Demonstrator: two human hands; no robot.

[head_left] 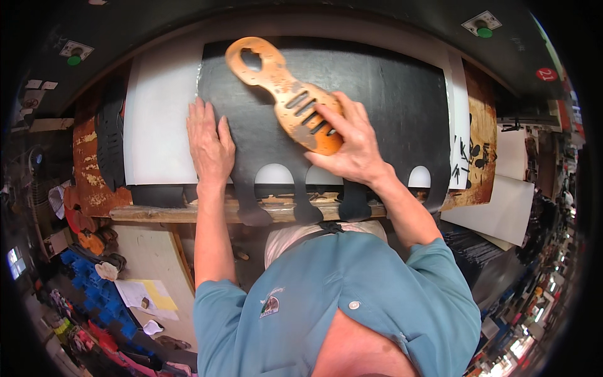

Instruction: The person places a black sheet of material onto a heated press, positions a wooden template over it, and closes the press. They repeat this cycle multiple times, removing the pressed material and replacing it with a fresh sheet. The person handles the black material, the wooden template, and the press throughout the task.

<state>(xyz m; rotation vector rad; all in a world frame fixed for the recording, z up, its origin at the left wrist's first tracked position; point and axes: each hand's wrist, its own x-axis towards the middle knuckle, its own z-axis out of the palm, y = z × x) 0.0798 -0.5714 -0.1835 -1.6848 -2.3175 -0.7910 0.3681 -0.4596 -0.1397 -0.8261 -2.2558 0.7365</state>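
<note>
A black sheet lies over a white board, its near edge cut into rounded notches with strips hanging over the front. My right hand grips the wide end of an orange cutting die, thumb on the near side and fingers across its top. The die has several slots and a ring-shaped far end, and it slants up to the left over the sheet. Whether it touches the sheet, I cannot tell. Flat at the black sheet's left edge rests my left hand, fingers stretched out and holding nothing.
A dark machine beam with two green buttons spans the far side. Small black offcuts lie at the right on a worn brown board. A wooden rail runs along the front. Blue pieces are stacked lower left.
</note>
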